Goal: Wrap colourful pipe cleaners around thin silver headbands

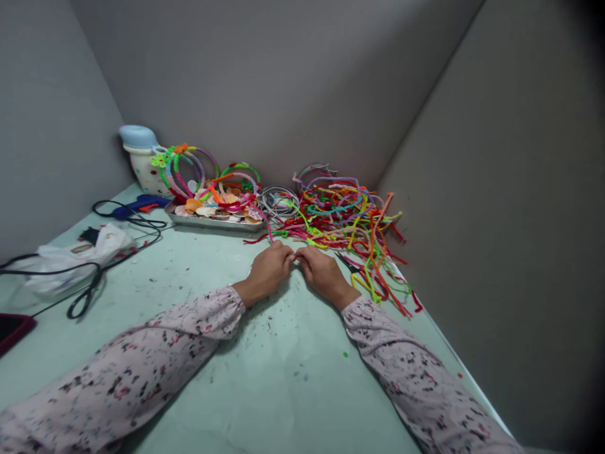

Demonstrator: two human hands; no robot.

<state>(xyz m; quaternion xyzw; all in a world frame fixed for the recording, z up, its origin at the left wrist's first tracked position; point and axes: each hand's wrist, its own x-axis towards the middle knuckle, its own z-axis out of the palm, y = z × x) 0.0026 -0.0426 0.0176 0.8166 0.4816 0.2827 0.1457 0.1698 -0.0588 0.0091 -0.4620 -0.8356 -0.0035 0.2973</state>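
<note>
Fingertip to fingertip over the table, my left hand (pixel 269 271) and my right hand (pixel 324 274) are both closed in a pinch. A pink pipe cleaner (pixel 268 226) sticks up from behind my left hand. A small reddish bit of it shows between the fingertips; the rest is hidden by my fingers. Just beyond my hands lies a tangled heap of coloured pipe cleaners (pixel 338 208). Close to the right of my right hand are scissors (pixel 352 266) with dark blades and yellow and red handles, partly under loose stems.
A metal tray (pixel 215 222) holds shell-like pieces and colourful wrapped hoops (pixel 203 164). Behind it stands a white container with a blue lid (pixel 139 142). At left are a blue tool (pixel 142 205), black cable (pixel 97 271), a plastic bag (pixel 70 258) and a dark-red-edged device (pixel 14 331). Grey walls enclose the table.
</note>
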